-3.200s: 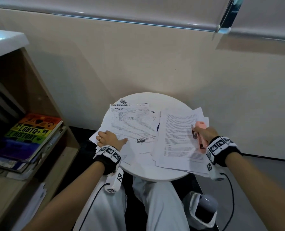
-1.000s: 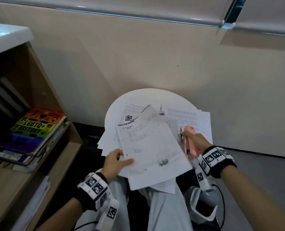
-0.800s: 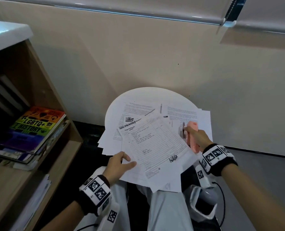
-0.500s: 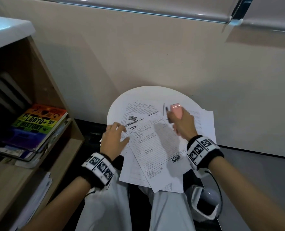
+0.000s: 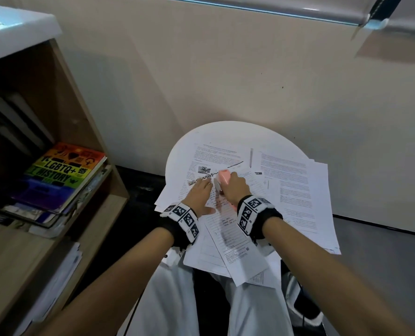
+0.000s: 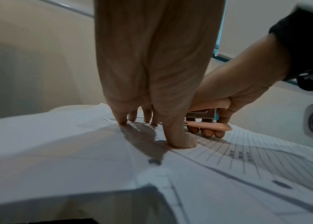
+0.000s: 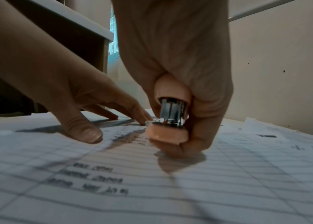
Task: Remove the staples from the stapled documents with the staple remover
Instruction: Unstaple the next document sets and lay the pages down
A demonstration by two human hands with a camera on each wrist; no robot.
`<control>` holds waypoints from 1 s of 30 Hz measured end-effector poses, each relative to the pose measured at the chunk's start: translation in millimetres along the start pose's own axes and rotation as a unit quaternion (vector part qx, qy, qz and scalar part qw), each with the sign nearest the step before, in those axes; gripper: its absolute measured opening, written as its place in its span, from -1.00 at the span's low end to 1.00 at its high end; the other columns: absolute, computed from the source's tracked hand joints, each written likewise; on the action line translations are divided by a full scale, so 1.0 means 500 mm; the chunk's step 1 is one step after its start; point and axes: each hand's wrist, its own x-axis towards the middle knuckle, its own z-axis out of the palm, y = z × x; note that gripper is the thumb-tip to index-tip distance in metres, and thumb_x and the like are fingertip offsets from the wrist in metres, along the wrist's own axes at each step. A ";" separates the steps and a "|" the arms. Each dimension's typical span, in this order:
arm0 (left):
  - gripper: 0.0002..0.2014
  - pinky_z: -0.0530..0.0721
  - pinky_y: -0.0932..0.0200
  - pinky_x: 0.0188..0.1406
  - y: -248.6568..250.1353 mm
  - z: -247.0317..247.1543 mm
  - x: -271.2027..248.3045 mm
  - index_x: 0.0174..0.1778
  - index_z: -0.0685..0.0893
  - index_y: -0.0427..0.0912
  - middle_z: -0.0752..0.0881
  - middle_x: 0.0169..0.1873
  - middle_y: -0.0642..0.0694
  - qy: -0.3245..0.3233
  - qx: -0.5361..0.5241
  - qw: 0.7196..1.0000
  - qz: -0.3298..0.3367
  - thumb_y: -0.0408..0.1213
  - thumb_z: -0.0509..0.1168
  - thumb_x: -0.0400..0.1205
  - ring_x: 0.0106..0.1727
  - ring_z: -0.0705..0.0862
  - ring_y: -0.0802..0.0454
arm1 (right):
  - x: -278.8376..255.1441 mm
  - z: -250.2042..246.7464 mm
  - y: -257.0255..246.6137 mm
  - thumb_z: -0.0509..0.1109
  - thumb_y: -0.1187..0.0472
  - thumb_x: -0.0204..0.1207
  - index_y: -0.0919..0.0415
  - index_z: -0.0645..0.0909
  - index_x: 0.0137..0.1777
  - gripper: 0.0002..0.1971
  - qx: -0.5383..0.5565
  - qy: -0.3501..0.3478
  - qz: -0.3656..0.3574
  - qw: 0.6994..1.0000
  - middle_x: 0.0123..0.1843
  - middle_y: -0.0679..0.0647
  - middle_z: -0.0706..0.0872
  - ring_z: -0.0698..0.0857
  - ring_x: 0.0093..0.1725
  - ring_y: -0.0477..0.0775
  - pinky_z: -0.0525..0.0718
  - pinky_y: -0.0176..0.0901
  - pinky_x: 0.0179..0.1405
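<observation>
A lined, printed document (image 5: 228,229) lies slanted on top of other papers on the small round white table (image 5: 225,132). My left hand (image 5: 201,192) presses it flat with straight fingers (image 6: 178,136) near its top corner. My right hand (image 5: 235,187) grips a pink staple remover (image 5: 223,177) with a metal mouth (image 7: 172,115), its tip down on the page beside the left fingertips (image 7: 92,134). The staple itself is hidden.
More loose sheets (image 5: 296,190) spread over the table's right side and hang past its edge. A wooden shelf (image 5: 56,141) with a rainbow-covered book (image 5: 63,170) stands at the left. A beige wall (image 5: 225,69) is close behind the table.
The left hand lifted the lined document, turned it and laid it down slanted on the pile. The right hand moved left with the pink remover onto the page's top corner.
</observation>
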 end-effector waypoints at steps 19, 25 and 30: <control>-0.31 -0.08 0.07 0.64 -0.003 -0.005 0.004 0.48 0.39 -0.23 0.14 0.63 -0.17 0.018 -0.008 1.000 0.013 -0.19 0.50 0.47 0.67 0.03 -0.13 | 0.021 0.011 -0.026 0.18 0.03 0.69 0.32 0.35 0.42 -0.56 -0.029 0.043 0.018 0.998 0.37 0.29 0.55 0.60 0.30 0.31 0.56 0.06 0.13; -0.28 -0.01 0.03 0.68 -0.002 -0.004 0.012 0.50 0.37 -0.25 0.15 0.64 -0.16 0.011 0.023 1.000 0.006 -0.14 0.50 0.47 0.67 0.06 -0.13 | 0.019 0.010 -0.033 0.13 -0.02 0.70 0.30 0.27 0.49 -0.50 0.058 0.051 0.037 0.996 0.38 0.34 0.52 0.59 0.28 0.35 0.55 0.09 0.13; -0.29 0.15 -0.01 0.64 0.003 -0.014 0.014 0.50 0.37 -0.23 0.23 0.61 -0.12 0.001 0.042 0.999 -0.015 -0.08 0.48 0.48 0.63 0.19 -0.09 | 0.021 -0.036 0.009 0.15 0.04 0.69 0.28 0.28 0.48 -0.54 0.079 0.081 0.040 0.993 0.33 0.37 0.54 0.61 0.22 0.40 0.57 0.12 0.08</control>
